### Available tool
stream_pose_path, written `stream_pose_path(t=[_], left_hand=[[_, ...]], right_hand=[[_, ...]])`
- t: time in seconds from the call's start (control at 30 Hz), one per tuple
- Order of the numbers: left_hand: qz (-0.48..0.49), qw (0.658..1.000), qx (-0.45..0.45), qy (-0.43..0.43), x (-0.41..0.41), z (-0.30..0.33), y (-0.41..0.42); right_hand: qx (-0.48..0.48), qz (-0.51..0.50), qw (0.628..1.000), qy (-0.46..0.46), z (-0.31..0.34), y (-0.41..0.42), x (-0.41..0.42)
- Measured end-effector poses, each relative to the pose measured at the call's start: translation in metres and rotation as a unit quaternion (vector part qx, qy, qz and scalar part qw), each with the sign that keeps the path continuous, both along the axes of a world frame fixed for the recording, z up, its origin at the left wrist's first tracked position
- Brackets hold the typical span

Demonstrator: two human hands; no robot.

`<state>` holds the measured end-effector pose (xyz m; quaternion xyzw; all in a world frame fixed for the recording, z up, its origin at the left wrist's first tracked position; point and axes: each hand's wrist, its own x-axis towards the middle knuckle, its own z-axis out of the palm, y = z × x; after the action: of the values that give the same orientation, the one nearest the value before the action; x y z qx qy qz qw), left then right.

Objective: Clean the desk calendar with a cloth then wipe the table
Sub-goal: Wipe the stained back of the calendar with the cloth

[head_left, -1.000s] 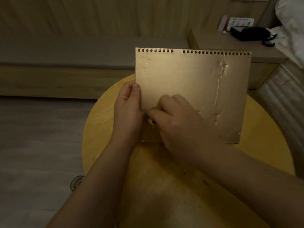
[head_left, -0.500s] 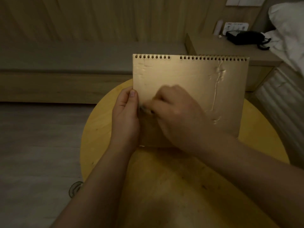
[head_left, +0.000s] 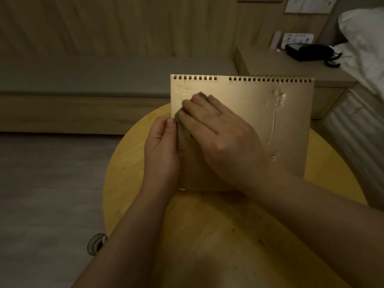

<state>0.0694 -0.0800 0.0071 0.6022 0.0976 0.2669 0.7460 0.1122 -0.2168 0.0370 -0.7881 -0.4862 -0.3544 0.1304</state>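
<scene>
Your right hand [head_left: 218, 138] presses the cloth [head_left: 179, 119] flat on the desk calendar [head_left: 245, 113], left hand [head_left: 161, 150] gripping its edge; calendar-cleaning underway, streaks rightward likely next.

Dim, warm light fills the room. Wood-panelled wall [head_left: 124, 26] spans the top of the frame, with a long low bench [head_left: 93, 80] below it. Grey plank floor [head_left: 47, 183] fills the lower left. At upper right, a side cabinet [head_left: 291, 63] carries a black telephone [head_left: 309, 51], beside white bedding [head_left: 365, 44].
</scene>
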Motion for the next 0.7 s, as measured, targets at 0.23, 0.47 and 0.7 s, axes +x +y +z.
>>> stream_pose_path(t=[0.23,0.47,0.7], left_hand=[[0.023,0.999,0.013,0.019,0.002,0.0,0.0],[0.026,0.999,0.042,0.016,0.002,-0.001,0.0],[0.033,0.997,0.055,0.034,0.003,-0.004,0.002]], right_hand=[[-0.034,0.006,0.998,0.046,-0.065,-0.03,-0.053],[-0.01,0.045,0.998,0.048,-0.064,-0.038,-0.049],[-0.016,-0.028,0.996,0.085,-0.071,-0.114,-0.031]])
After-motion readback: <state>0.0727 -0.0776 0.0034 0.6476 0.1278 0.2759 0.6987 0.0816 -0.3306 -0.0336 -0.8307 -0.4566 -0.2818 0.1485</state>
